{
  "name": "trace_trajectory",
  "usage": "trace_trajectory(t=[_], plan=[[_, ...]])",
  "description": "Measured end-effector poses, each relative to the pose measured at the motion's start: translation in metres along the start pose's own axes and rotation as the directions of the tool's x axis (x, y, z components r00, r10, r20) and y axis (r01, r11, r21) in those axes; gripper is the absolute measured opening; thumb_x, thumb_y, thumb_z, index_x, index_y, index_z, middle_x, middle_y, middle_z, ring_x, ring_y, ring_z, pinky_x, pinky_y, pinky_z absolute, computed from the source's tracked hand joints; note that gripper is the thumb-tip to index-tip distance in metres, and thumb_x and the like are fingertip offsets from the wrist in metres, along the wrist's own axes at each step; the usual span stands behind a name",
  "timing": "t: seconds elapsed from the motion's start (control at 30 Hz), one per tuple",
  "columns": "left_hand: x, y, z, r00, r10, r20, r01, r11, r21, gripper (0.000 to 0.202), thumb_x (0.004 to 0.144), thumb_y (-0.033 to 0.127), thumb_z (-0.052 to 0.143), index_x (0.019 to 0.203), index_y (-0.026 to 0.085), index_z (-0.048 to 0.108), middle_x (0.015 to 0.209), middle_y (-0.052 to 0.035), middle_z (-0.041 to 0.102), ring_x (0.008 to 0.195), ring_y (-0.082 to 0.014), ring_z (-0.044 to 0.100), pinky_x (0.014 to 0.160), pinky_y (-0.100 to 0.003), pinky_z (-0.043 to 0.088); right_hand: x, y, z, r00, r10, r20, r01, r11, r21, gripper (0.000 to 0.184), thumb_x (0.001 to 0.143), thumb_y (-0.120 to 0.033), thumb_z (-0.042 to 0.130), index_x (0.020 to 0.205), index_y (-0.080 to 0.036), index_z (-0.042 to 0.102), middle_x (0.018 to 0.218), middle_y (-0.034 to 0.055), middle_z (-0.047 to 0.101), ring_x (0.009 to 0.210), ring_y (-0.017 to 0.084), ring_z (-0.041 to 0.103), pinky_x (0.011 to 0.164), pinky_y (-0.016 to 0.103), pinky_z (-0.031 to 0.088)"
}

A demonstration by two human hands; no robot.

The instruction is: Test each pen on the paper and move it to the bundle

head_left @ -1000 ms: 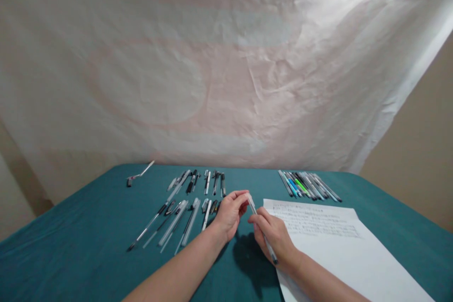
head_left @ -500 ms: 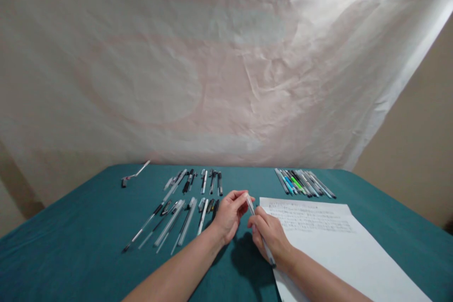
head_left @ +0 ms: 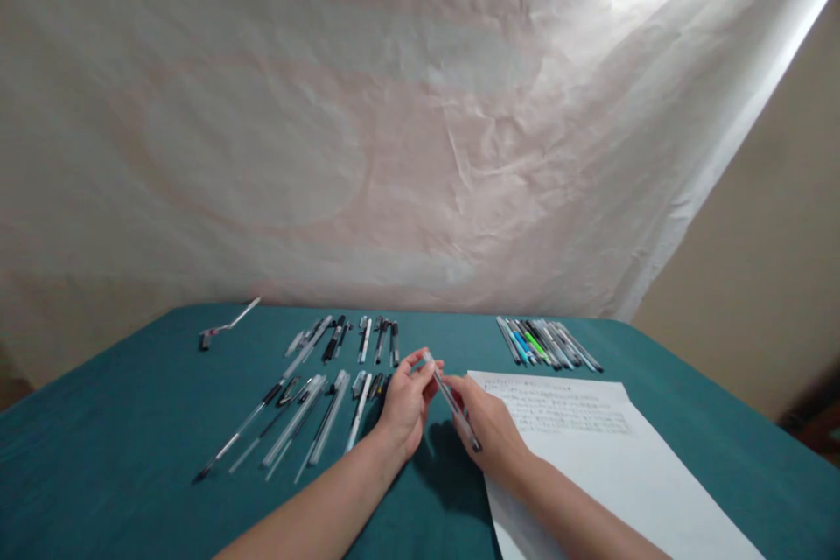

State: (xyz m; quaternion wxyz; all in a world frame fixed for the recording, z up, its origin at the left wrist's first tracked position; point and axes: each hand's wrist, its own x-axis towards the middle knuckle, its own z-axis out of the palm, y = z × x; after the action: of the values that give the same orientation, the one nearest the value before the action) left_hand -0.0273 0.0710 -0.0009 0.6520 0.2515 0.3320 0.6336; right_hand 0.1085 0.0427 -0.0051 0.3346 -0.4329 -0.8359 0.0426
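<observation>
Pinching a clear pen (head_left: 453, 403) by its far end, the left hand (head_left: 405, 409) appears closed on it; the right hand (head_left: 493, 427) curls alongside, its closure not determinable. Both hands presumably steady the pen, which slants from the left pinch back across the right hand, dark end nearest. Beyond, a row of pens (head_left: 549, 343) lies aligned, apparently for order.

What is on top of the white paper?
Rows of dark writing show on the far part of the white paper. The right hand and forearm hide part of its left side; what is there cannot be seen.
</observation>
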Motion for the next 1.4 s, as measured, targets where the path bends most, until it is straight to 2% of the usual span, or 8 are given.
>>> trace_trajectory(t=[0.07, 0.17, 0.3, 0.5, 0.7, 0.9, 1.17, 1.4], plan=[[0.005, 0.0, -0.003, 0.998, 0.041, -0.051, -0.041, 0.999, -0.005, 0.024, 0.078, 0.007, 0.059, 0.098, 0.016, 0.05, 0.08, -0.0041, 0.066, 0.065, -0.0077, 0.061, 0.065, -0.018, 0.047, 0.002, 0.006, -0.007, 0.991, 0.13, -0.001, -0.129, 0.986, 0.109, 0.036, 0.083, -0.016, 0.038, 0.119, -0.018, 0.042, 0.088, 0.0043, 0.059, 0.071, 0.014, 0.056, 0.062, 0.022, 0.041], [0.009, -0.001, -0.006, 0.995, 0.075, -0.063, -0.075, 0.997, 0.003, 0.025, 0.078, 0.007, 0.059, 0.099, 0.016, 0.05, 0.078, -0.0039, 0.066, 0.068, -0.0082, 0.062, 0.067, -0.018, 0.047, 0.008, 0.013, -0.017, 0.952, 0.287, 0.108, -0.306, 0.914, 0.268, 0.023, 0.086, -0.025, 0.038, 0.1, -0.016, 0.054, 0.074, 0.0015, 0.06, 0.061, 0.012, 0.054, 0.057, 0.021, 0.04], [0.007, -0.005, -0.007, 0.991, 0.127, -0.034, -0.125, 0.99, 0.06, 0.027, 0.078, 0.01, 0.06, 0.102, 0.015, 0.049, 0.081, -0.0059, 0.066, 0.07, -0.0094, 0.061, 0.068, -0.02, 0.047, 0.009, 0.008, -0.023, 0.908, 0.265, 0.324, -0.371, 0.868, 0.33, 0.026, 0.082, -0.035, 0.046, 0.073, -0.015, 0.06, 0.062, 0.0, 0.059, 0.054, 0.011, 0.051, 0.049, 0.019, 0.035], [0.005, -0.01, -0.008, 0.988, 0.151, -0.044, -0.145, 0.982, 0.118, 0.036, 0.079, 0.011, 0.058, 0.111, 0.016, 0.044, 0.094, -0.0099, 0.062, 0.081, -0.0149, 0.063, 0.069, -0.025, 0.05, 0.01, 0.012, -0.02, 0.852, 0.354, 0.385, -0.449, 0.873, 0.191, 0.031, 0.08, -0.037, 0.047, 0.066, -0.014, 0.063, 0.057, 0.0015, 0.063, 0.05, 0.011, 0.053, 0.045, 0.019, 0.033], [0.003, -0.015, -0.009, 0.983, 0.185, -0.014, -0.169, 0.924, 0.344, 0.03, 0.074, 0.005, 0.056, 0.101, 0.015, 0.047, 0.107, -0.0123, 0.053, 0.079, -0.0154, 0.063, 0.067, -0.028, 0.051, 0.048, 0.072, -0.033, 0.79, 0.57, 0.225, -0.545, 0.822, -0.167, 0.03, 0.08, -0.035, 0.046, 0.071, -0.014, 0.065, 0.059, 0.0051, 0.065, 0.055, 0.014, 0.059, 0.049, 0.021, 0.034], [0.001, -0.019, -0.012, 0.985, 0.17, 0.03, -0.167, 0.898, 0.407, 0.031, 0.068, 0.002, 0.056, 0.096, 0.015, 0.051, 0.105, -0.0097, 0.054, 0.074, -0.0132, 0.062, 0.063, -0.023, 0.049, 0.07, 0.12, -0.026, 0.728, 0.684, 0.055, -0.606, 0.679, -0.415, 0.016, 0.075, -0.025, 0.055, 0.069, -0.014, 0.064, 0.082, 0.0162, 0.067, 0.082, 0.026, 0.062, 0.065, 0.029, 0.039], [0.004, -0.022, -0.014, 0.985, 0.161, 0.055, -0.169, 0.877, 0.451, 0.032, 0.067, 0.001, 0.053, 0.096, 0.016, 0.051, 0.107, -0.0094, 0.052, 0.075, -0.0125, 0.061, 0.064, -0.022, 0.047, 0.061, 0.138, -0.014, 0.721, 0.692, -0.023, -0.603, 0.612, -0.512, 0.018, 0.08, -0.026, 0.052, 0.088, -0.013, 0.062, 0.096, 0.0179, 0.064, 0.094, 0.027, 0.059, 0.074, 0.032, 0.04], [0.003, -0.022, -0.016, 0.986, 0.15, 0.079, -0.169, 0.87, 0.463, 0.032, 0.067, 0.002, 0.054, 0.096, 0.016, 0.051, 0.103, -0.0082, 0.055, 0.073, -0.0122, 0.06, 0.061, -0.021, 0.044, 0.053, 0.131, -0.02, 0.746, 0.657, -0.113, -0.617, 0.616, -0.491, 0.022, 0.083, -0.024, 0.046, 0.1, -0.013, 0.054, 0.102, 0.0176, 0.061, 0.093, 0.027, 0.058, 0.07, 0.031, 0.039]])
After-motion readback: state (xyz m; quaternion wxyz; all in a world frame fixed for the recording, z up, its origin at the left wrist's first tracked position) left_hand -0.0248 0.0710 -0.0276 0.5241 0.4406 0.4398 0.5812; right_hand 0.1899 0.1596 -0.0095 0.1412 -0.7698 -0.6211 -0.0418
